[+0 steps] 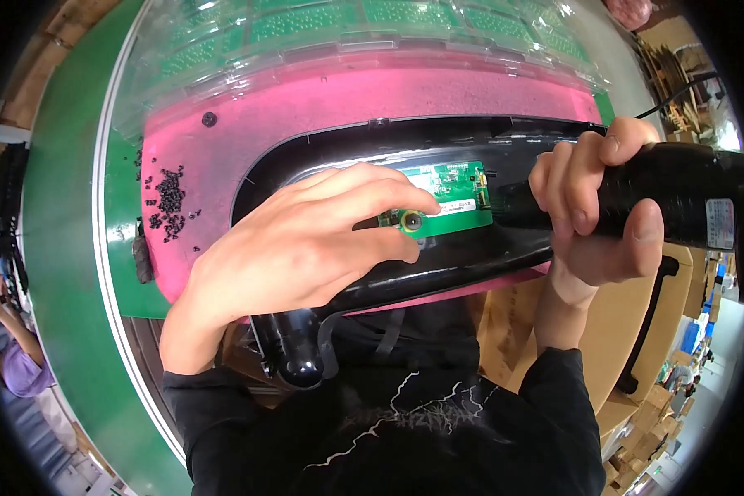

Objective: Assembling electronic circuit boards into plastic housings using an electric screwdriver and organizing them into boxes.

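Note:
A long black glossy plastic housing, curved at its left end, lies hollow side up in front of me. Inside it sits a green circuit board with a white label and a round dark part near its left end. My left hand reaches over the housing, its thumb and index finger at the board's left end, holding it in place. The other left fingertips are partly hidden. My right hand is wrapped around a thick black cylindrical tool with a white label. The tool's tip cannot be made out.
A pink mat lies under the housing on a green table. Small black screws are heaped at its left. Clear plastic trays stand at the back. A cardboard box is at my right; another person shows far left.

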Demonstrator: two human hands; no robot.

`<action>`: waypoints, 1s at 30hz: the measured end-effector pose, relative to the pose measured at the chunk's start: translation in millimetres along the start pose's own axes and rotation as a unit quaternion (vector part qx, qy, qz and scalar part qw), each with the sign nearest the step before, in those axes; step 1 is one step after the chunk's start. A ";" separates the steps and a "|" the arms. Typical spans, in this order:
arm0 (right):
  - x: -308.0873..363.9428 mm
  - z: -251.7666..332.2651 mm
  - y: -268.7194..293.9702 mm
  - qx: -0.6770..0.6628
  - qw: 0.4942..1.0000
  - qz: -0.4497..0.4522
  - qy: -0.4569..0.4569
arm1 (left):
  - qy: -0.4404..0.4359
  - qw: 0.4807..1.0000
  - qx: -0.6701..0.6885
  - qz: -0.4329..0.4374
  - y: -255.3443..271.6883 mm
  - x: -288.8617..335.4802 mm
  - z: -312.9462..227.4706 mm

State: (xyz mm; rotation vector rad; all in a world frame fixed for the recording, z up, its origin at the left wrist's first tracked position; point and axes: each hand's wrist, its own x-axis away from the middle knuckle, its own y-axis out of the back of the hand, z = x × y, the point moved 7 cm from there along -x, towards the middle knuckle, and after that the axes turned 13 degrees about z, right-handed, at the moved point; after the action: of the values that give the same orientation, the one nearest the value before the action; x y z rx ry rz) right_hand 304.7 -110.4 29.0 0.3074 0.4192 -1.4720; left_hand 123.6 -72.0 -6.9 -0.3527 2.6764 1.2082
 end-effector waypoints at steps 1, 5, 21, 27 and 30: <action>0.2 0.7 0.6 0.001 1.000 -0.002 0.003 | -0.002 1.000 -0.001 -0.001 1.0 -0.4 -0.8; 1.8 1.1 0.5 -0.003 1.000 -0.004 0.011 | 0.000 0.998 -0.051 -0.019 9.6 -1.3 -3.0; 7.1 -23.7 108.7 -0.188 0.952 -0.137 -0.197 | 0.280 0.893 -0.346 -0.067 26.9 11.8 33.0; 48.7 36.6 119.5 0.152 0.962 -0.091 -0.209 | 0.310 0.881 -0.355 -0.045 34.5 15.2 46.9; 82.7 78.6 178.6 0.346 0.916 -0.180 -0.096 | 0.280 0.893 -0.344 -0.080 38.4 20.5 21.7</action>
State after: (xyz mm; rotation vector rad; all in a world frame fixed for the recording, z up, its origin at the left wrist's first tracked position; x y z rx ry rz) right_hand 493.1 -204.8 51.9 0.6636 -0.2406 -1.9678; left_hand 94.5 -33.9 0.8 -1.1495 2.4218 2.2507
